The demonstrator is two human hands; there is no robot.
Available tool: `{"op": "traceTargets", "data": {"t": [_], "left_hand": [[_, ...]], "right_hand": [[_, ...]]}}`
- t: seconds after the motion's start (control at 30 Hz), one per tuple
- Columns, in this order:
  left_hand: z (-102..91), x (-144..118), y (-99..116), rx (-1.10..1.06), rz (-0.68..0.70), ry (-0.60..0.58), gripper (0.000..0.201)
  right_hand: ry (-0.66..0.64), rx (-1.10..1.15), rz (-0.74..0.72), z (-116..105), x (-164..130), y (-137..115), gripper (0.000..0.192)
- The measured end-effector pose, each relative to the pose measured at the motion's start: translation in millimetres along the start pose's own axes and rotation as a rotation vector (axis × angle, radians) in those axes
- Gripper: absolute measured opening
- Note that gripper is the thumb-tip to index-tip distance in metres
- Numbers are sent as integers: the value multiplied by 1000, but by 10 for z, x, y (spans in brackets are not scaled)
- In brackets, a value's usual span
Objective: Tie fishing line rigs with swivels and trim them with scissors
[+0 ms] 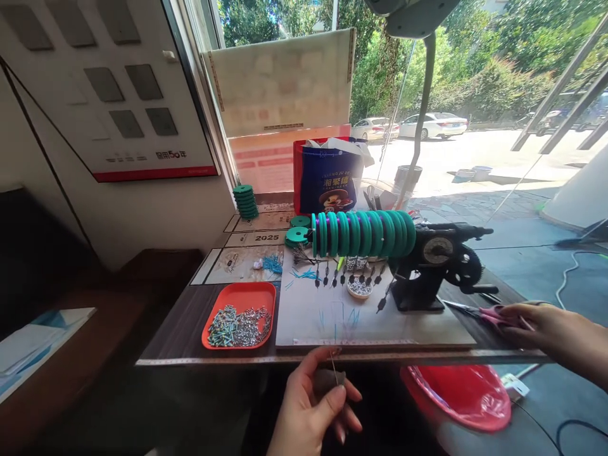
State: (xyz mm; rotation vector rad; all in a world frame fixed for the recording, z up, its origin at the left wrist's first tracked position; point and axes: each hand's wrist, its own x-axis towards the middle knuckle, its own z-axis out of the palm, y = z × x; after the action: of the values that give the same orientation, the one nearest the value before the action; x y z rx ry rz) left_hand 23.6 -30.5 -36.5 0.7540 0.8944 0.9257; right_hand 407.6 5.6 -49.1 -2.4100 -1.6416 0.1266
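Observation:
My left hand is below the table's front edge, its thumb and fingers pinched on a thin fishing line and a small dark weight. My right hand lies flat on the table's right side, resting on pink-handled scissors. A row of green spools sits on the shaft of a black hand-crank winder. Small dark sinkers hang under the spools.
An orange tray of small metal and blue parts lies at the left. A little bowl of beads, loose green spools, a spool stack and a blue bag stand farther back. A red basin sits below the table edge.

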Motion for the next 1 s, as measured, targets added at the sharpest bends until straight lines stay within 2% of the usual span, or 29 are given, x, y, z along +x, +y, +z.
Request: {"op": "traceTargets", "data": {"t": [0.1,0.17,0.2,0.23,0.27,0.33,0.37,0.4,0.47,0.53,0.6,0.7,0.73,0.83,0.93,1.0], "left_hand": [[-2,14,3,37,-6,-23,63],[9,25,-1,63,-19,-47,64],[17,28,-5,76,-29,-62,64],[25,29,-9,90,-40,-79,64],[31,27,-13,104,-49,-97,64],[33,15,-22,131,-62,-147,70],[29,7,-25,140,-72,-181,76],[23,-2,-26,142,-83,-219,82],[9,-17,-20,124,-100,-261,87],[9,-20,1,86,-65,-203,65],[28,-9,31,31,25,-56,34],[85,23,61,-111,153,105,23],[106,33,61,-171,164,114,22],[156,42,36,-305,135,55,20],[177,31,8,-301,122,13,18],[180,26,-2,-270,140,24,16]], "right_hand": [[-96,11,97,-92,-90,-85,27],[15,22,125,-143,-299,-283,28],[34,99,40,-145,-435,-448,30],[93,221,-97,-128,-577,-652,31],[83,321,-254,-93,-711,-884,35],[-42,417,-576,4,-912,-1359,42],[-109,412,-679,51,-967,-1563,43],[-142,392,-728,89,-994,-1727,43],[-190,351,-745,125,-993,-1912,31],[-224,388,-694,116,-980,-1944,26],[-310,529,-648,98,-1006,-1917,25],[-422,739,-644,133,-1114,-1928,18],[-419,783,-656,165,-1151,-1952,17],[-301,874,-699,274,-1211,-2029,17],[-222,900,-772,336,-1207,-2057,24],[-241,930,-831,356,-1206,-2061,22]]}}
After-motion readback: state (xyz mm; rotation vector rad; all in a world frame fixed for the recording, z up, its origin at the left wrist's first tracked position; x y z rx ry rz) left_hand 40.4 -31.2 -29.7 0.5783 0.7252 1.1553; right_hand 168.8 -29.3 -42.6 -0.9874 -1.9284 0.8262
